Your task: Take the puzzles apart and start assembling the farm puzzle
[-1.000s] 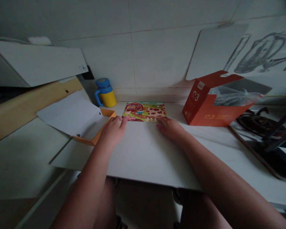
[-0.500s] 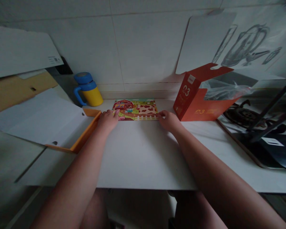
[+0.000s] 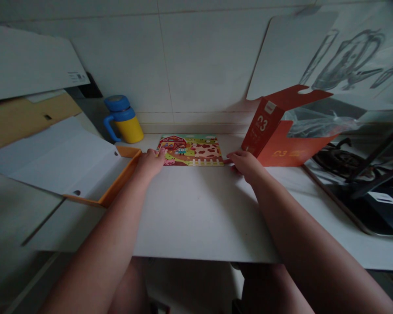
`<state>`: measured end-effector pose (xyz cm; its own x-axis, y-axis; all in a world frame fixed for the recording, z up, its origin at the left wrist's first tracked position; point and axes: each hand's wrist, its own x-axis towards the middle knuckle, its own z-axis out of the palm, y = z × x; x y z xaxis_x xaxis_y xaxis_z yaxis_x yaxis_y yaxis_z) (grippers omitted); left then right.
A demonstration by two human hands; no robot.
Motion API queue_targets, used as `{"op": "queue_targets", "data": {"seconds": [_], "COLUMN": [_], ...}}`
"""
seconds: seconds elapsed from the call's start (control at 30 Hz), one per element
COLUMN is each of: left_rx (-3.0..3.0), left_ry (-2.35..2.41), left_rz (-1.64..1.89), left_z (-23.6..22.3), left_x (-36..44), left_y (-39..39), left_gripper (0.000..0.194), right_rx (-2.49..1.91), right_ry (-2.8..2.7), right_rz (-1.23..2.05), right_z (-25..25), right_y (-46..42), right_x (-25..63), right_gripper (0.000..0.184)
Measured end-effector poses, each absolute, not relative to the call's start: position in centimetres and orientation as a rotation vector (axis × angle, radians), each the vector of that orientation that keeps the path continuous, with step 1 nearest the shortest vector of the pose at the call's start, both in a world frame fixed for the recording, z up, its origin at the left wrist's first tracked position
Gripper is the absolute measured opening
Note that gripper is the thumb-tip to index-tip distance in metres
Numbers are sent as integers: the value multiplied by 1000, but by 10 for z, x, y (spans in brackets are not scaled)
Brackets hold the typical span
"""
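A flat, colourful farm picture board (image 3: 191, 150) lies on the white counter near the wall, showing a red barn, a spotted cow and a white fence. My left hand (image 3: 152, 162) grips the board's left edge, its thumb over the printed face and its other fingers partly hidden along the side. Just off the right edge is my right hand (image 3: 244, 162), fingers stretched out and a little apart, holding nothing. A small gap shows between those fingertips and the board.
An open orange box (image 3: 121, 174) with a white inside stands at left, beside a blue and yellow mug (image 3: 129, 126). On the right are a red-orange box (image 3: 281, 148) holding clear plastic and a gas stove (image 3: 340, 161). The white counter (image 3: 196, 218) ends before my legs.
My right hand has come off the board's right edge and shifted right, its fingers straightening. My left hand stays at the left edge. The camera view has turned slightly.
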<state>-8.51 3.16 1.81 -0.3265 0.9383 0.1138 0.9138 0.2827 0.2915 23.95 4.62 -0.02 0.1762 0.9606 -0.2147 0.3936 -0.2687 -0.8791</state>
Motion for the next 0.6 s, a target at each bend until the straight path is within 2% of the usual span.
{"op": "queue_targets", "data": {"seconds": [0.27,0.6], "left_rx": [1695,1795], "left_ry": [2386,2528], "left_rz": [473,305], "left_z": [16,24], "left_x": [-88,-88], "left_y": [26,16], "left_gripper": [59,64], "right_rx": [-1824,-1924], "right_ry": [-1270,-1362], "right_rz": [1141,1207], "right_z": [6,14], "right_y": [43,41], "right_x": [256,270], "right_gripper": [17,25]}}
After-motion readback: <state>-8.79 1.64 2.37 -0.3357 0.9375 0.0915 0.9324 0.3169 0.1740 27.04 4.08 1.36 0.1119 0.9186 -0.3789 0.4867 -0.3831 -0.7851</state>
